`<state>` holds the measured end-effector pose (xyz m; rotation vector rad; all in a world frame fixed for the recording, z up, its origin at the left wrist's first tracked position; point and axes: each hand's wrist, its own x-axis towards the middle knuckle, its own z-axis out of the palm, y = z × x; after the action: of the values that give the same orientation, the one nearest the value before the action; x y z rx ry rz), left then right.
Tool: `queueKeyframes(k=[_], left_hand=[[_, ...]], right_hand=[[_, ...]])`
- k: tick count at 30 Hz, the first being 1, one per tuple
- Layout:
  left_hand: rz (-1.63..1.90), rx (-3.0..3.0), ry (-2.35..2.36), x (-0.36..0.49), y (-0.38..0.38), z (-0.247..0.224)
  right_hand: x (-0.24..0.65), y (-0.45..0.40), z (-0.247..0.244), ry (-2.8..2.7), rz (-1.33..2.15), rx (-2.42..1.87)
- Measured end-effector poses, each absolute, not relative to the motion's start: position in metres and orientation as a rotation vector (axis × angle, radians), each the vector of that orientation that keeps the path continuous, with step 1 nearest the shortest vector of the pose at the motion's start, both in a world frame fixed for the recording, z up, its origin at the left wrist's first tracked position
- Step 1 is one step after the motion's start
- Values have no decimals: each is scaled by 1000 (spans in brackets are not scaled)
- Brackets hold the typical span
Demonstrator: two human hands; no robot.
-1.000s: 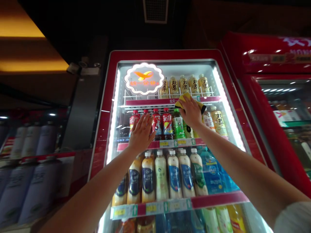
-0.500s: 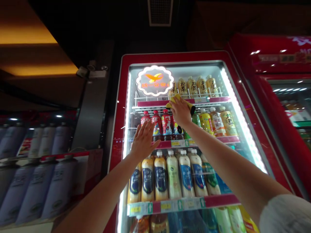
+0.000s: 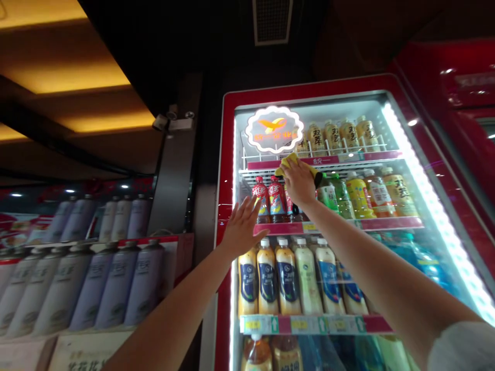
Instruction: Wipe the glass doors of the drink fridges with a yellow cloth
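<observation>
My right hand [image 3: 299, 183] presses a yellow cloth [image 3: 291, 158] with a dark edge against the glass door of a lit red-framed fridge [image 3: 228, 170], just below the glowing round sign [image 3: 274, 130]. Lower and to the left, my left hand [image 3: 243, 226] is spread with its fingers apart, by the glass near the door's left side, and holds nothing. Behind the glass, red-capped bottles [image 3: 277, 198] stand between my hands, partly hidden by my right hand.
Shelves of lilac and white bottles [image 3: 145, 281] stand at the left, beside a dark pillar [image 3: 174, 170]. Another red fridge [image 3: 456, 98] is at the right. Inside the lit fridge are several shelves of drinks, including dark-labelled bottles [image 3: 286, 275].
The view has swung left, so the fridge and both hands appear farther right. My right hand with the cloth stays close below the sign; my left hand is still spread.
</observation>
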<state>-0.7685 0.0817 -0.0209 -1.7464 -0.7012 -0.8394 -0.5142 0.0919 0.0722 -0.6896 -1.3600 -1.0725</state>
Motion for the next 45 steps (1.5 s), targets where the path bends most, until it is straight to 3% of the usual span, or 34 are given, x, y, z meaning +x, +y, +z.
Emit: queueKeyframes(k=[7,14,21,28,35,41,45], left_hand=[[-846,-1705,-721,-805,78,-36],[-877,-1673,-792,-826,78,-45],[-882,-1682,-822,-834,72,-56],[-854,-1645,-836,-843,68,-60],[-874,-1652,-862,-845,70,-70],[-855,-1694,-883,-846,64,-72],[-856,-1733,-900,-844,56,-76]], right_hand=[[-516,76,35,-1679,-1213,-614],[-589,87,69,-1456,-1022,-701],[-617,83,53,-1737,-1118,-567],[-644,93,105,-1640,-986,-534],[-660,85,76,-1952,-1122,-450],[-680,76,99,-1868,-1030,-590],[-687,76,73,-1913,-1103,-568]])
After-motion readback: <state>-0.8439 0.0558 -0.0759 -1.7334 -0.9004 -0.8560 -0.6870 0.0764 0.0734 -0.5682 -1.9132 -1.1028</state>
